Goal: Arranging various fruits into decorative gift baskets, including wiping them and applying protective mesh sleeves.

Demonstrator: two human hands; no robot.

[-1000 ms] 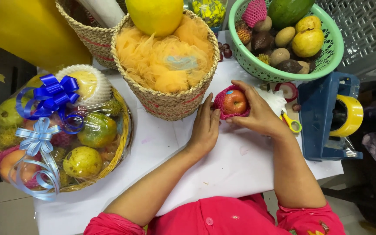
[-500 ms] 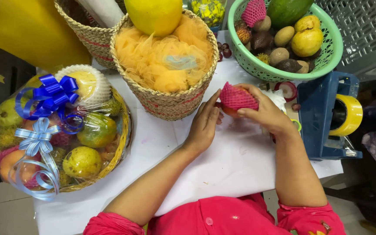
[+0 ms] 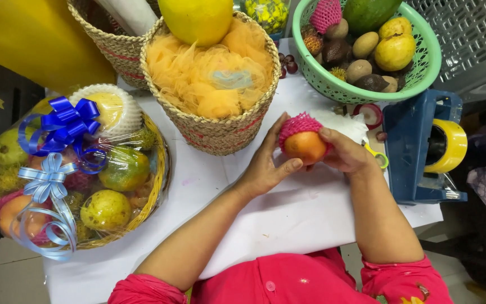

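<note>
Nearest the camera: red sleeves (image 3: 288, 284) at the bottom edge, both bare forearms reaching away over white paper (image 3: 288, 219) spread on the table (image 3: 80, 276). Left hand (image 3: 268, 163) and right hand (image 3: 347, 152) meet just above the paper's far part, both closed on one apple (image 3: 306, 146), orange-red. Left thumb under its near left side, left fingers up along the left. Right thumb across the right of the apple, the other right fingers hidden behind it. A pink foam net (image 3: 298, 124) caps the apple's far half; near half bare. Apple sits in the air between the hands, right of the centre basket, left of the dispenser.

Left, near: wrapped basket (image 3: 147, 191) of mixed fruit under clear film, with a dark blue bow (image 3: 66, 118) and a pale blue bow (image 3: 46, 180) on top.

Right: blue tape dispenser (image 3: 412, 141) with a yellow tape roll (image 3: 448, 145), just beside the right wrist. Small yellow-handled tool (image 3: 379, 157) partly hidden behind the right hand; kind unclear.

Centre, farther: wicker basket (image 3: 220, 132) stuffed with orange tulle (image 3: 198, 84), a big yellow fruit (image 3: 195, 19) on it. Second wicker basket (image 3: 108, 50) behind it to the left.

Far right: green bowl (image 3: 333, 84) holding yellow, brown and green fruit. Yellow sheet (image 3: 35, 39) far left.
</note>
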